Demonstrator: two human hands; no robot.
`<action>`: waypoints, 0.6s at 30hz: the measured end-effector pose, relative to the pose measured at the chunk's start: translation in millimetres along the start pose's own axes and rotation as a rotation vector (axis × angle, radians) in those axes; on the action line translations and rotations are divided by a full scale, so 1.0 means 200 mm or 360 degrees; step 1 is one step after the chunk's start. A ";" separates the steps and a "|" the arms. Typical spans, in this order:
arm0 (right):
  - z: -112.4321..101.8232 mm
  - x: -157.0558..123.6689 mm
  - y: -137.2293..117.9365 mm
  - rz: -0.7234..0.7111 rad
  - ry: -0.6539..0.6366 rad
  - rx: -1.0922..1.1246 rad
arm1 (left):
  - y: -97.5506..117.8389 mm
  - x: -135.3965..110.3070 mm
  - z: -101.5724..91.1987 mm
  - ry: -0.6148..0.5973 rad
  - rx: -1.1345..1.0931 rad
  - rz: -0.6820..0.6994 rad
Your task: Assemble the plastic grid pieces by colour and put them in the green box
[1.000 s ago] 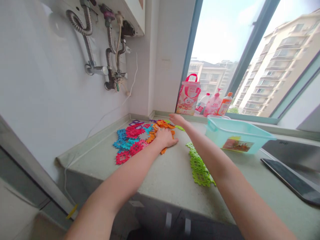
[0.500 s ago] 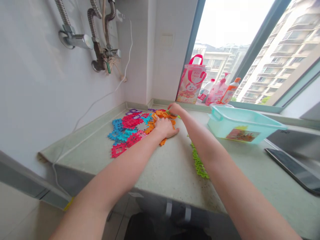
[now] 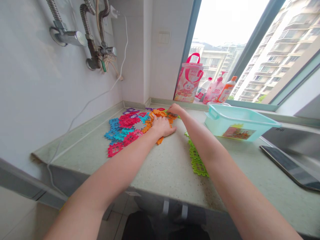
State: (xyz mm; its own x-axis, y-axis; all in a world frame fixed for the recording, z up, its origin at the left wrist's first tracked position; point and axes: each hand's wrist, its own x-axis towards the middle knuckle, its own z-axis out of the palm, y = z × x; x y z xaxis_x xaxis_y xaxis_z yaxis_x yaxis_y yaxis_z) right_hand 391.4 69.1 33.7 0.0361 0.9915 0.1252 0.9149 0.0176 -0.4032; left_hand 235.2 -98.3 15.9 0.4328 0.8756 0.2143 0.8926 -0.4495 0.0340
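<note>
Pieces (image 3: 128,120) of notched plastic lie in an overlapping heap across the far left of the counter (image 3: 157,170), seen in the head view. Red and blue fill the left of the heap, with a gray piece (image 3: 139,125) in the middle and orange pieces (image 3: 159,113) on the right. The left hand (image 3: 162,126) rests palm down over the orange pieces, fingers open and stretched toward the far side, thumb pointing right. The right hand (image 3: 175,109) reaches to the far right edge of the heap, fingers bent downward, with bits of green plastic showing just beside it. Whether its fingertips grip anything, I cannot tell.

A green strip (image 3: 198,166) of similar pieces lies apart from the heap, partly hidden by the right forearm. Farther right are a pale tub (image 3: 215,126) and, near the sink (image 3: 300,140), a phone (image 3: 290,168). On the far sill stand a bag (image 3: 190,80) and 3 bottles (image 3: 215,91).

For careful handling here, a flat, light left palm seems best: enough weight to steady the orange pieces, not so much that their notched edges catch. The right fingertips would do well to take a piece by its rim and lift before sliding, since overlapping teeth could drag neighbors along. A high right wrist should spare the green strip from being brushed.
</note>
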 end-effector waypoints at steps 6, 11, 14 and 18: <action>-0.09 0.04 0.07 0.0161 0.0088 0.0268 | 0.00 0.01 0.01 0.0008 -0.0013 0.0005; -0.18 -0.05 0.22 0.0236 -0.0039 0.0537 | -0.01 0.02 0.02 0.0032 0.0020 0.0030; -0.19 -0.13 0.28 0.0193 -0.0105 0.0652 | -0.01 0.02 0.02 0.0053 0.0048 0.0029; -0.17 -0.26 0.33 0.0080 -0.0038 0.0764 | -0.01 0.02 0.02 0.0116 0.0052 0.0065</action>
State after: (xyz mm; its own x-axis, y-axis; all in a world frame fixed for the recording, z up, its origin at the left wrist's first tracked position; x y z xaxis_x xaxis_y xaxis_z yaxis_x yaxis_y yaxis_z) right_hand 463.1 13.6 31.7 0.0612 0.9952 0.0763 0.6230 0.0217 -0.7819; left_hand 234.9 -93.1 11.9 0.4598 0.8409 0.2856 0.8785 -0.4776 -0.0082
